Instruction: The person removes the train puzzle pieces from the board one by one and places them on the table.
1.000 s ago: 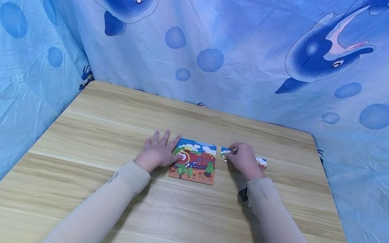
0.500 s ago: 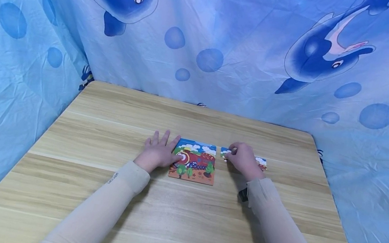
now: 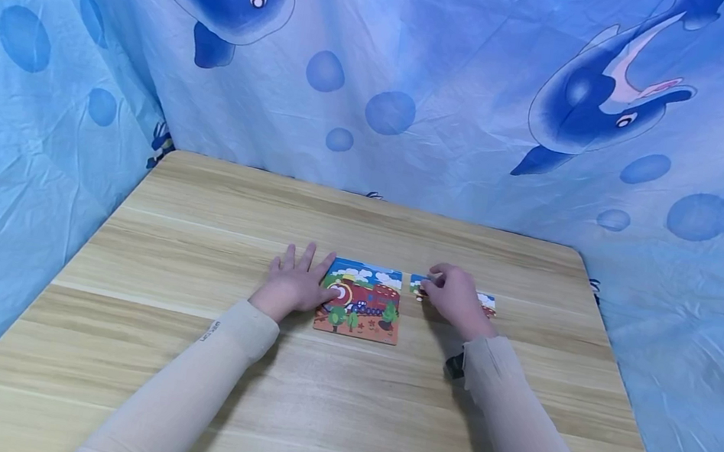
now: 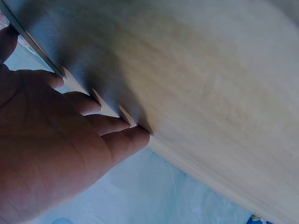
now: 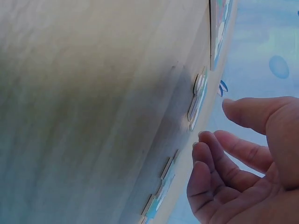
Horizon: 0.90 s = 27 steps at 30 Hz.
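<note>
In the head view, a square picture board (image 3: 361, 302) with a red train lies flat on the table. The left hand (image 3: 293, 287) is spread at its left edge, thumb resting on the picture. The right hand (image 3: 456, 297) is just above two loose puzzle pieces to the right of the board, partly hiding them. One piece (image 3: 417, 282) is beside its fingertips, the other (image 3: 487, 302) beyond its knuckles. From the right wrist, the hand (image 5: 247, 172) shows a gap between thumb and bent fingers, nothing held, with the nearer piece (image 5: 198, 100) flat on the table.
The wooden table (image 3: 322, 413) has its far edge against a blue curtain (image 3: 412, 164) with dolphins, which also hangs along the left and right sides. A dark band sits at the right wrist.
The right hand has shifted very slightly up and right, its thumb drawn back a little from the near piece, which stays on the table. The left hand has not moved.
</note>
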Tool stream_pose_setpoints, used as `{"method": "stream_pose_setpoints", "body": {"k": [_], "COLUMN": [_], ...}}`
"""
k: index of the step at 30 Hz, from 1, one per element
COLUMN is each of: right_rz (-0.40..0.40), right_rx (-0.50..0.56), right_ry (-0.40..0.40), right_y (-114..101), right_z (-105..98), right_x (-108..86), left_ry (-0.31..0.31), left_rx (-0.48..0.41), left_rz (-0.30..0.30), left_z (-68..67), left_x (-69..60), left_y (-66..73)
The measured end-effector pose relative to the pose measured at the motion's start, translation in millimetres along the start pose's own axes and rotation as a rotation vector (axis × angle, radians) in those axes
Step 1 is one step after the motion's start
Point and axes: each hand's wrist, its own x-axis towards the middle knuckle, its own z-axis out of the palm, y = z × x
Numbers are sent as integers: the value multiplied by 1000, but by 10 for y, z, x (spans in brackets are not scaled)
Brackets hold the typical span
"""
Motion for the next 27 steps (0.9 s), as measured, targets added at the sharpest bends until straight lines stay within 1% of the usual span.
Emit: {"method": "stream_pose_setpoints", "body": {"k": [4, 13, 18, 24, 27], "right_rz": [-17, -105, -111, -116, -119], "right_rx": [25, 99, 126, 146, 165], "right_ry": [2, 7, -14, -18, -28], "right_y": [-8, -65, -121, -186, -203], "right_z": [-3, -10, -3, 34, 59], "right_x": [-24, -87, -123, -141, -154], "left_ry": [-2, -6, -3, 12, 20], "left_rx": [2, -3, -2, 4, 10], "left_rz": [0, 1, 4, 8, 9], "left_z": [6, -2, 2, 20, 19], "left_x": [9, 6, 5, 31, 11], "left_y": [-2, 1, -6, -21, -14]}}
